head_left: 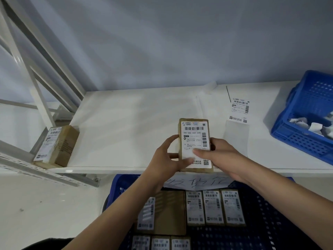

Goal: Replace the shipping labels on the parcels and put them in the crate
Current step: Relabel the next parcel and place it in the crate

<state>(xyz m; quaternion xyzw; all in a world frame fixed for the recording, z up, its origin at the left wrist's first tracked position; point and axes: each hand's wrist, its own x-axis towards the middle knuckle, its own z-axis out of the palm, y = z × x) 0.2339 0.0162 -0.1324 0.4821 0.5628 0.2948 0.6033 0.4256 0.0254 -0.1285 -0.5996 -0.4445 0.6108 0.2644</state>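
Observation:
A small brown cardboard parcel [193, 124] with a white shipping label [193, 139] on its top face is held over the front edge of the white shelf [126, 123]. My left hand [165, 157] grips its left side, thumb lying on the label's lower part. My right hand [221, 156] grips the right side, its thumb pressing on the label. Below, a blue crate [270, 222] holds several labelled parcels [212, 207]. Another labelled parcel [55, 147] lies at the shelf's left front corner.
A strip of white labels [238, 112] lies on the shelf to the right. A second blue crate [310, 120] at the far right holds crumpled label scraps. Grey metal rack struts [36, 69] rise at the left. A handwritten paper [196, 182] hangs under the shelf edge.

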